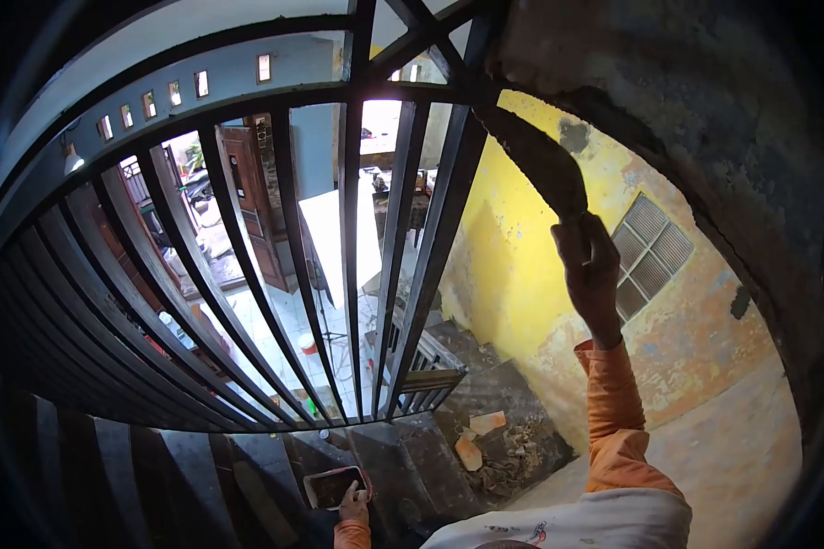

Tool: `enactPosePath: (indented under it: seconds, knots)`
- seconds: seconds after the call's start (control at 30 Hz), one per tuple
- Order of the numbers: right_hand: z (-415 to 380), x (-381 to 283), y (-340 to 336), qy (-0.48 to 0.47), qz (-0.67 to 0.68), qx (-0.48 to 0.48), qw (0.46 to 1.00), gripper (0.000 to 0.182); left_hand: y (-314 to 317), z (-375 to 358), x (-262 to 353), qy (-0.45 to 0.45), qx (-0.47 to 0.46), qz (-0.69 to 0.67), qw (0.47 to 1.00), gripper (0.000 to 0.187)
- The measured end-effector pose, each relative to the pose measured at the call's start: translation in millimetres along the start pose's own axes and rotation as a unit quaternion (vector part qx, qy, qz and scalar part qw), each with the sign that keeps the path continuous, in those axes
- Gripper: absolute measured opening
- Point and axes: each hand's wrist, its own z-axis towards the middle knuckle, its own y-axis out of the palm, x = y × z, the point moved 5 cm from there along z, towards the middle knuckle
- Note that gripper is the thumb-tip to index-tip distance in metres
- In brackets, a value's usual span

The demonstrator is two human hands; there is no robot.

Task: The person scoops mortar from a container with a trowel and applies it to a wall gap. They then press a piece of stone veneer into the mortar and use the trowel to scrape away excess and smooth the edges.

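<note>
My right hand is raised on an orange-sleeved arm and grips the handle of a trowel. The trowel's dark blade points up and left, its tip against the rough grey plaster at the edge of the wall above the yellow wall. My left hand is low at the bottom of the view and holds a small tray filled with dark mortar, near the stair steps.
A black metal railing with vertical bars curves across the left and middle. Below lie dark stair steps with brick pieces and rubble. A vent grille sits in the yellow wall. A tiled floor and wooden door lie further down.
</note>
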Motion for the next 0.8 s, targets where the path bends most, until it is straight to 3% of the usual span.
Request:
enactPosePath:
  seconds: [0.07,0.13,0.2,0.27,0.37,0.43,0.47,0.57,0.63,0.7,0.73,0.8]
  knots:
    - [-9,4,13,0.056,0.140,0.017,0.988,0.024,-2,6,-4,0.007,0.009,-0.003,1.000,0.047]
    - [-12,-3,15,0.074,0.158,0.005,0.985,0.024,-5,8,-4,0.019,0.006,-0.007,1.000,0.049]
    - [-14,-5,16,0.070,0.158,-0.002,0.985,0.023,-8,5,2,0.030,0.002,-0.013,0.999,0.050]
    - [-16,-7,17,0.066,0.157,-0.011,0.985,0.023,-4,5,5,-0.043,0.004,-0.130,0.991,0.053]
    - [-21,-12,11,0.037,0.081,-0.004,0.996,0.024,3,14,18,-0.066,-0.016,-0.221,0.973,0.053]
    - [-31,-19,5,-0.019,0.033,-0.003,0.999,0.030,16,21,32,-0.032,-0.026,-0.272,0.961,0.052]
    - [-39,-16,7,0.009,0.032,-0.018,0.999,0.034,23,22,43,0.000,-0.035,-0.323,0.946,0.051]
    - [-77,-24,17,0.091,0.099,-0.059,0.989,0.029,25,8,141,0.055,-0.094,-0.332,0.937,0.052]
    - [-128,-29,43,0.253,0.271,-0.088,0.925,0.014,34,-8,211,0.117,-0.177,-0.347,0.914,0.057]
    - [-166,-60,50,0.253,0.186,-0.128,0.941,0.019,31,-42,301,0.160,-0.226,-0.333,0.901,0.062]
    - [-189,-71,55,0.287,0.253,-0.159,0.910,0.030,33,-52,332,0.177,-0.238,-0.293,0.909,0.065]
    - [-207,-100,59,0.324,0.206,-0.212,0.899,0.035,33,-73,377,0.182,-0.199,-0.395,0.878,0.057]
